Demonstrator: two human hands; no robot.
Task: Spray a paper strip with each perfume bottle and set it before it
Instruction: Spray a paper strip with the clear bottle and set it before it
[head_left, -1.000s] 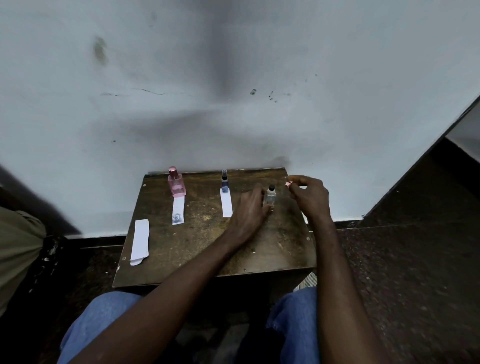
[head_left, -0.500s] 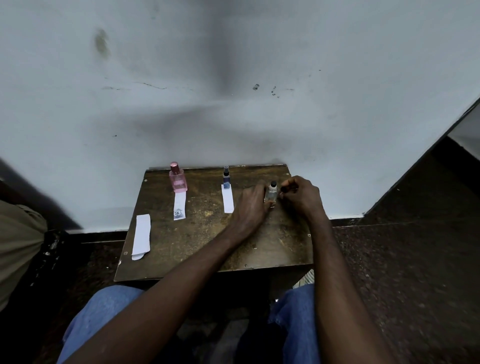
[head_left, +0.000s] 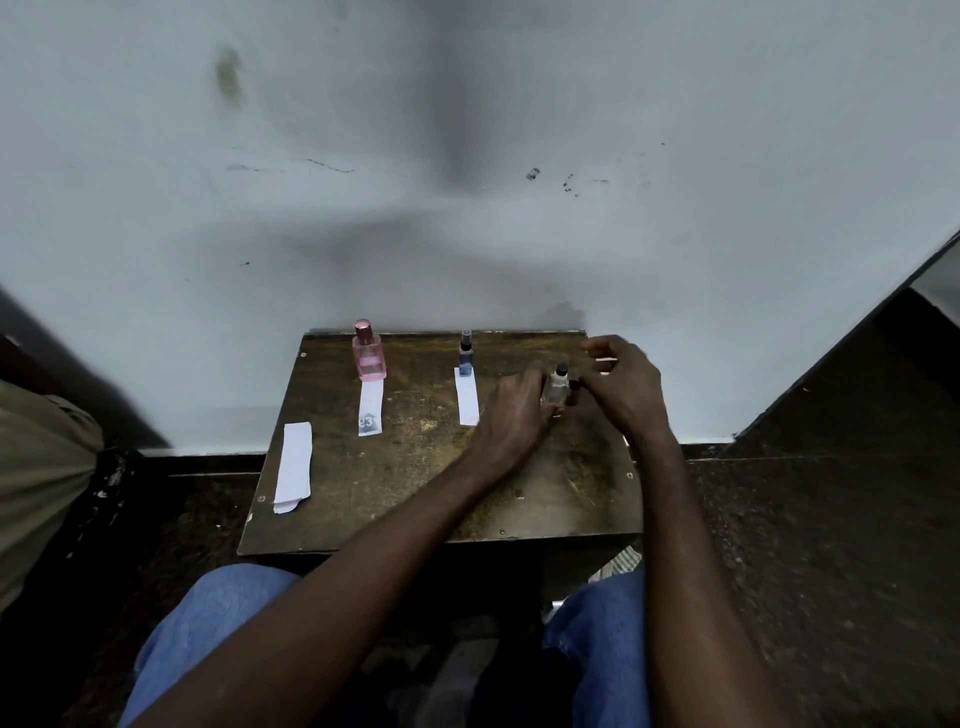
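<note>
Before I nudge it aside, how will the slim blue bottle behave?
The blue bottle is tall and narrow, so a push near its cap would probably tip it; push low. It looks small, so likely light and quick to slide. The paper strip reaching its base may shift with it.

Pink, blue and clear glass on mottled brown

The pink bottle (head_left: 369, 358) has a rosy cap and the blue bottle (head_left: 466, 358) a dark one. The blurred clear bottle (head_left: 556, 389) seems colourless, capped black. The left strip (head_left: 370, 408) is white with a grey print, and the middle strip (head_left: 467, 397) and spare stack (head_left: 295, 465) are plain white. The table (head_left: 415, 493) is dark brown, flecked ochre.
</note>
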